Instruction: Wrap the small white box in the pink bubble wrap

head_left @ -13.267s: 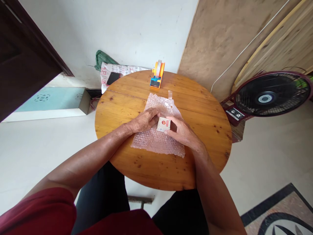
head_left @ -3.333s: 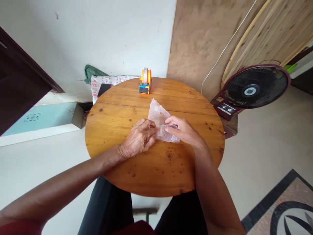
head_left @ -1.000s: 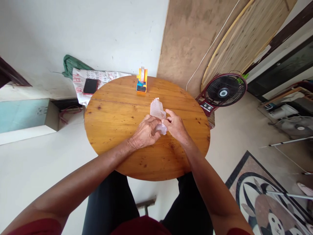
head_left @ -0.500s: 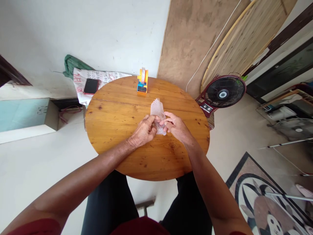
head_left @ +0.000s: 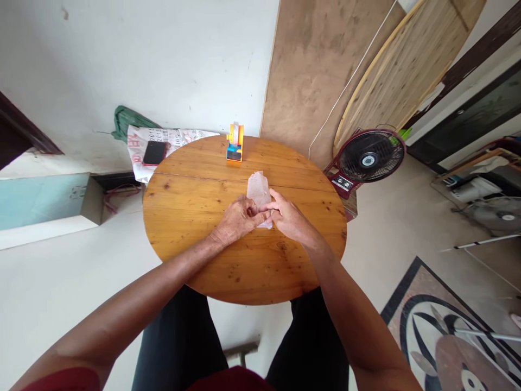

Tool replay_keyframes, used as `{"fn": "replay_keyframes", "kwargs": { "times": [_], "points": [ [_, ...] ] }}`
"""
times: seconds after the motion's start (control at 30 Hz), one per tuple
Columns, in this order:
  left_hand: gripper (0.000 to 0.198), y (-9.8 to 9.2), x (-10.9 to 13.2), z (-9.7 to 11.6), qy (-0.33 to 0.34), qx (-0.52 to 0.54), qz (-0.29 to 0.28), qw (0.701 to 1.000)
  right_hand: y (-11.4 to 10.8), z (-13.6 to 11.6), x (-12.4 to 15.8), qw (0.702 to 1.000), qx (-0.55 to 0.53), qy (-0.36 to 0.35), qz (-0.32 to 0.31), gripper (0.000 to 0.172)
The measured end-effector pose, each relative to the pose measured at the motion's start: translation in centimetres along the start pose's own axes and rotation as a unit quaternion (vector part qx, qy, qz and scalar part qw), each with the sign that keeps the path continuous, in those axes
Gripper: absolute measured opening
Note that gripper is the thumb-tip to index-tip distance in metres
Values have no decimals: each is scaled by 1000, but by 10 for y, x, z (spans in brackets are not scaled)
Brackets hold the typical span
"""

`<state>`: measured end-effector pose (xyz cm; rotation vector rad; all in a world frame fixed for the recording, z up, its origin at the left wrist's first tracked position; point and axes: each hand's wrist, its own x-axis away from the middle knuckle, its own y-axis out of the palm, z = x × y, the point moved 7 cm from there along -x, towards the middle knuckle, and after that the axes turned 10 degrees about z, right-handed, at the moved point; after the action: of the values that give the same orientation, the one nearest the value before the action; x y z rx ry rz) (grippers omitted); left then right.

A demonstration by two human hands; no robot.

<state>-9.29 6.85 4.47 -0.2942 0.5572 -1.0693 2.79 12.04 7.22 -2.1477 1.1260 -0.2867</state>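
Observation:
A pale pinkish, translucent plastic-wrapped packet [head_left: 258, 185], bubble wrap by its look, lies lengthwise on the round wooden table [head_left: 195, 195]. My left hand [head_left: 238, 218] is closed at its left side, thumb and curled fingers pinching near its middle. From the right, my right hand [head_left: 288, 218] meets the left fingertips over the wrap, its thumb and fingers pressed together there. The fingers of both hands cover the lower middle of the packet, and what lies inside it cannot be made out.
An orange and blue tape dispenser [head_left: 235, 144] stands at the table's far edge. Left of it, a phone [head_left: 154, 153] rests on a white printed sack [head_left: 179, 138]. A dark red fan [head_left: 368, 160] stands beyond the right edge, before a leaning round wooden board [head_left: 402, 70].
My fingers have shifted slightly on the packet, and the two hands' fingertips have come closer together. The view has tilted a little. The packet stays on the table.

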Motion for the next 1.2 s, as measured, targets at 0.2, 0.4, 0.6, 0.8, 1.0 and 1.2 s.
{"fn": "replay_keyframes", "kwargs": {
  "times": [0.2, 0.4, 0.6, 0.8, 1.0, 1.2],
  "points": [
    [33, -3, -14, 18, -50, -149, -96, 983, -4, -17, -8, 997, 60, -25, -35, 71],
    [30, 2, -26, 9, -71, -140, -154, 976, -5, -14, -18, 996, 35, -46, -71, 64],
    [28, 10, -27, -3, -74, -87, -195, 974, -8, -5, -23, 995, -26, -35, -89, 67],
    [27, 6, -24, 3, -60, -100, -171, 978, -22, 12, -32, 993, -119, -13, -4, 34],
    [20, 0, -24, 8, 37, -106, -83, 990, -37, 16, -44, 992, 30, -17, 118, 21],
    [29, 4, -24, 4, 93, -87, -58, 990, -21, 5, -54, 982, 160, -7, 104, 28]
  ]
}}
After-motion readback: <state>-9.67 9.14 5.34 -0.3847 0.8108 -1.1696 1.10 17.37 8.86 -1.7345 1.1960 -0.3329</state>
